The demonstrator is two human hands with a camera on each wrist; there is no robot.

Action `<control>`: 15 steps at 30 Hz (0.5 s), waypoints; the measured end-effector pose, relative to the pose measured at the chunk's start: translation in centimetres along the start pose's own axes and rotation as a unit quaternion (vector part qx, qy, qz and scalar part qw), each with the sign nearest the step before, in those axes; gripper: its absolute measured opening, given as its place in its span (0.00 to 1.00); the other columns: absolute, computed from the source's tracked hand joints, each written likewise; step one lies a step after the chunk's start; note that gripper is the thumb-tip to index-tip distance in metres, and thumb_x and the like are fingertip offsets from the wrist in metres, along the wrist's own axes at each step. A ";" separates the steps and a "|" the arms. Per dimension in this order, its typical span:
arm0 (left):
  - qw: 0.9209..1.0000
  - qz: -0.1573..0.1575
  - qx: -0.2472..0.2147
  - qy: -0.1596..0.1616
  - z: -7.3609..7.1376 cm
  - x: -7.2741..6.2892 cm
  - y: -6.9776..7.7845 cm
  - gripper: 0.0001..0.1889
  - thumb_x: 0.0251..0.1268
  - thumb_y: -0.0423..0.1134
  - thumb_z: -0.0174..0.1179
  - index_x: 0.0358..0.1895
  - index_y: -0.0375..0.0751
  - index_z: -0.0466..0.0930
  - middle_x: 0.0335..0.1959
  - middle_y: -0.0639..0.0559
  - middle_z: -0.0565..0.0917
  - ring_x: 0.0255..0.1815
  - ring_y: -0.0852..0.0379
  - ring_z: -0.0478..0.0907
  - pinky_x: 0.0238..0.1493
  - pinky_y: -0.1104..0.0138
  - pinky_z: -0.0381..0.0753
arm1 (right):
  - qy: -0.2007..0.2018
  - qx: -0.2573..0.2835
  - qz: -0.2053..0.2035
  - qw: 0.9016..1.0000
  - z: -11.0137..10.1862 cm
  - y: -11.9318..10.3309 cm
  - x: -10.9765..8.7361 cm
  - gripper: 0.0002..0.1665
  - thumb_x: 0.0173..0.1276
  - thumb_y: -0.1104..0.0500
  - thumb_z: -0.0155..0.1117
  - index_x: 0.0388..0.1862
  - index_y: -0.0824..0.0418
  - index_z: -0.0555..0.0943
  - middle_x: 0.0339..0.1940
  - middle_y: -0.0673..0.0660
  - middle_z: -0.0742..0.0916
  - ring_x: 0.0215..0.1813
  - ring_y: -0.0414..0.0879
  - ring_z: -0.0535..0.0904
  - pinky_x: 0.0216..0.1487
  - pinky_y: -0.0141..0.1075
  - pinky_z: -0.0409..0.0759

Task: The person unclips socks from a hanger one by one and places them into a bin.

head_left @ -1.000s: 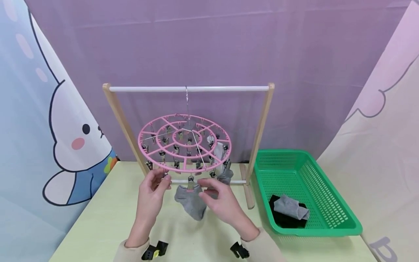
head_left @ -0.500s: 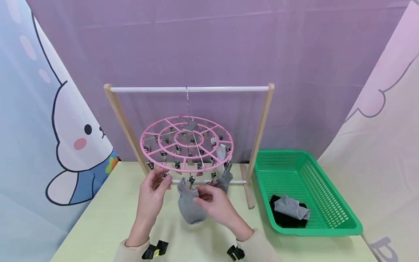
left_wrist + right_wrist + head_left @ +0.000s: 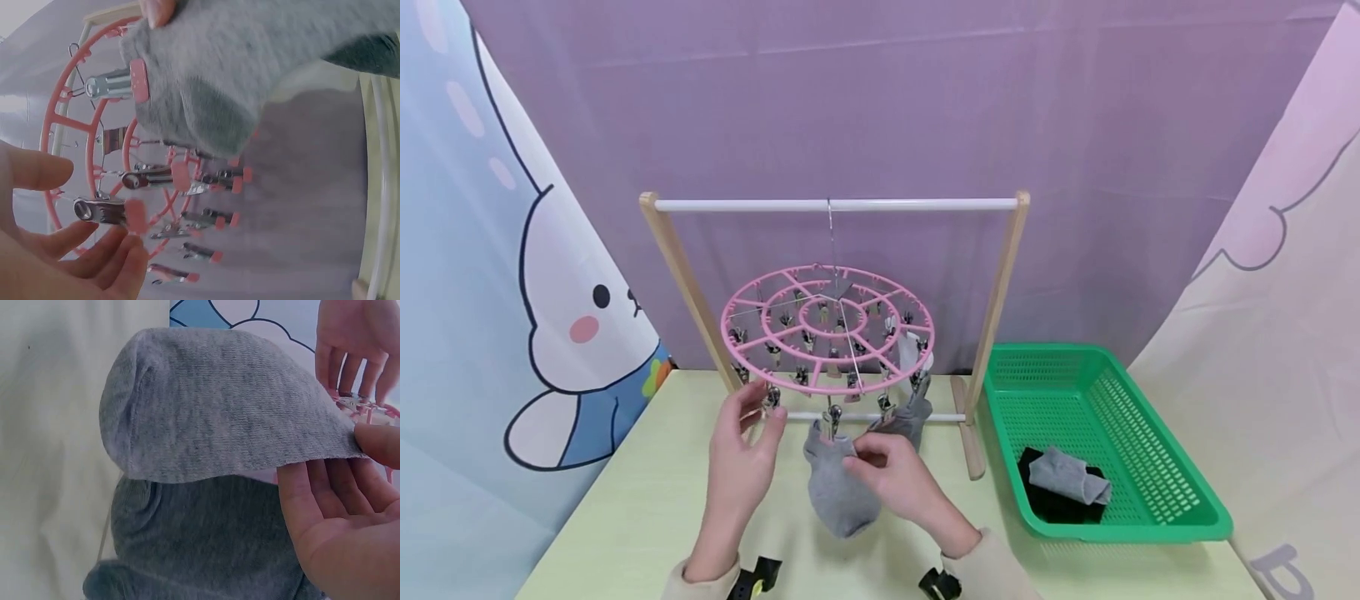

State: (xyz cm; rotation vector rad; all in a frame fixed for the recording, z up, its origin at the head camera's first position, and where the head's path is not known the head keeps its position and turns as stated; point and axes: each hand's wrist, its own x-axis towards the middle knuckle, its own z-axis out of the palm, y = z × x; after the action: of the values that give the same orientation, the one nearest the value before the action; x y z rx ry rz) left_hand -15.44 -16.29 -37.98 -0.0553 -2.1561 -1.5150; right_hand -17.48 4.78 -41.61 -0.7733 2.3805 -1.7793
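A grey sock [image 3: 842, 487] hangs by its cuff from a metal clip [image 3: 112, 84] with a pink tip, at the front of a round pink clip hanger [image 3: 831, 389]. My right hand [image 3: 904, 485] pinches the cuff's right edge between thumb and fingers, as the right wrist view also shows. Left of the sock, my left hand [image 3: 741, 450] holds its thumb and fingers apart beside another clip [image 3: 103, 212]; that clip bears nothing. Behind the right hand, a second grey sock [image 3: 913, 417] hangs from the hanger's right side.
The hanger hooks over the white bar [image 3: 745, 205] of a wooden-legged rack on the table [image 3: 625, 492]. At the right, a green basket [image 3: 1180, 467] holds a folded grey sock [image 3: 1067, 475] on black cloth [image 3: 1037, 504]. Several clips dangle under the hanger. A purple curtain stands behind.
My right hand has moved left and taken hold of the grey sock's cuff. My left hand's thumb and fingers have parted from the clip. The sock has turned and hangs slightly lower.
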 end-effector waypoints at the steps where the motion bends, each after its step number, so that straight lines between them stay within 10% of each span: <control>1: 1.000 0.017 0.010 0.018 0.0 -0.1 -0.1 0.24 0.73 0.33 0.61 0.69 0.32 0.69 0.62 0.40 0.75 0.62 0.47 0.71 0.64 0.58 0.70 | -0.002 -0.001 0.000 1.000 0.0 0.0 0.0 0.05 0.72 0.63 0.66 0.39 0.65 0.86 0.35 0.55 0.88 0.35 0.37 0.81 0.40 0.30 0.81; 9: 0.966 0.211 0.017 0.148 0.0 -0.7 0.6 0.13 0.62 0.19 0.61 0.51 0.25 0.80 0.45 0.37 0.82 0.47 0.55 0.76 0.52 0.74 0.73 | -0.013 0.011 -0.008 1.000 -0.1 -0.5 -0.2 0.05 0.71 0.64 0.66 0.38 0.66 0.85 0.33 0.55 0.86 0.33 0.36 0.79 0.36 0.29 0.79; 15: 0.979 0.196 -0.035 0.046 0.4 -1.0 1.5 0.10 0.65 0.20 0.61 0.48 0.28 0.82 0.42 0.42 0.86 0.44 0.60 0.80 0.51 0.78 0.76 | -0.022 0.021 -0.002 1.000 -0.3 -0.7 -0.3 0.06 0.72 0.63 0.66 0.40 0.67 0.86 0.35 0.57 0.87 0.34 0.36 0.80 0.37 0.29 0.80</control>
State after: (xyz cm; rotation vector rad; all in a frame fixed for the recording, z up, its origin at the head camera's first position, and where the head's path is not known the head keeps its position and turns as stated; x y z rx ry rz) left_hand -14.21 -15.12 -37.16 -0.4021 -1.8825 -1.3325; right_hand -17.07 5.06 -40.94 -0.8037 2.3090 -1.7875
